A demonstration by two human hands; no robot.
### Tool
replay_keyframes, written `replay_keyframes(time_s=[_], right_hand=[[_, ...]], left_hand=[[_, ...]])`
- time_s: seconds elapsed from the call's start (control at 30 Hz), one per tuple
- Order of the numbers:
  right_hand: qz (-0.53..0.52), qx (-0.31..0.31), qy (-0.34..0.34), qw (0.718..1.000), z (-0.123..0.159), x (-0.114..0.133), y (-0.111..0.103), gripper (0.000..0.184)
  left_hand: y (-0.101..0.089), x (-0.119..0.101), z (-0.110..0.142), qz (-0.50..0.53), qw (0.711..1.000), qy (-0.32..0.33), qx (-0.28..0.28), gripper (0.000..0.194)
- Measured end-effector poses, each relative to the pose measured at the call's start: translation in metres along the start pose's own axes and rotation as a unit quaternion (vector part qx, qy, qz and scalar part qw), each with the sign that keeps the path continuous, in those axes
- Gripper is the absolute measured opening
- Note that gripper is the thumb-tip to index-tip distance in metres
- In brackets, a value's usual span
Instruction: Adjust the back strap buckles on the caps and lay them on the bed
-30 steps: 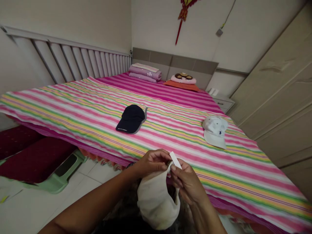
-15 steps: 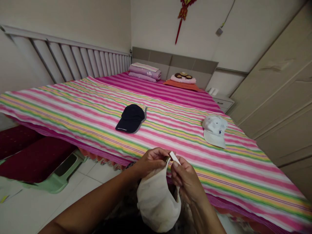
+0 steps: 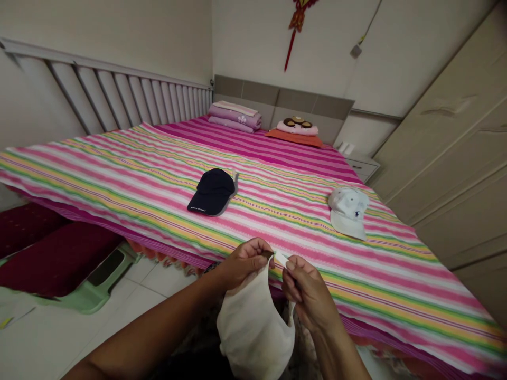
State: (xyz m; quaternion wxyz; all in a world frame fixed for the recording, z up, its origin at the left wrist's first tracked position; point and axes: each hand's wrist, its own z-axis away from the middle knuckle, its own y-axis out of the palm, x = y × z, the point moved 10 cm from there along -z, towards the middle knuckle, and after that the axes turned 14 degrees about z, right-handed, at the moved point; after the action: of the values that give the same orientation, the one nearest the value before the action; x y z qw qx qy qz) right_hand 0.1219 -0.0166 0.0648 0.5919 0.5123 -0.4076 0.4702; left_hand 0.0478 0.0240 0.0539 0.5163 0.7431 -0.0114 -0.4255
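Left hand point(image 3: 246, 264): fingers curled in and thumb pressed down, pinching the back edge of the cream cap beside a small brown clasp point(image 3: 268, 254); little gap shows between thumb and forefinger.
Right hand point(image 3: 308, 285): thumb and forefinger closed on a white strap point(image 3: 281, 258), the other fingers bent loosely under it.
Strap: a short, flat length showing between the two hands, its far end right by the clasp; whether it passes through the clasp is too small to tell.
Cream cap point(image 3: 253, 330): hanging crown-down below the hands, in front of the person's body, just off the near edge of the bed point(image 3: 261, 192); its back opening faces the right hand.
Navy cap point(image 3: 216, 184): lying on the striped cover, brim toward the person, well apart from both hands.
White cap point(image 3: 348, 208): also on the cover, farther right, brim toward the person, touched by neither hand.
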Motion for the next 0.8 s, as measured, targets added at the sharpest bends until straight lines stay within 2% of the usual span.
replay_keyframes(time_s=[0.47,0.8], right_hand=[[0.017,0.001,0.009,1.000,-0.0005,-0.0008,0.0030,0.024],[0.012,0.009,0.014,1.000,-0.0019,-0.0014,0.0039,0.024]], left_hand=[[-0.0013,-0.0044,-0.0008,-0.005,1.000,0.005,-0.020,0.030],[0.0033,-0.0058,-0.0027,-0.030,0.999,-0.003,-0.010,0.034]])
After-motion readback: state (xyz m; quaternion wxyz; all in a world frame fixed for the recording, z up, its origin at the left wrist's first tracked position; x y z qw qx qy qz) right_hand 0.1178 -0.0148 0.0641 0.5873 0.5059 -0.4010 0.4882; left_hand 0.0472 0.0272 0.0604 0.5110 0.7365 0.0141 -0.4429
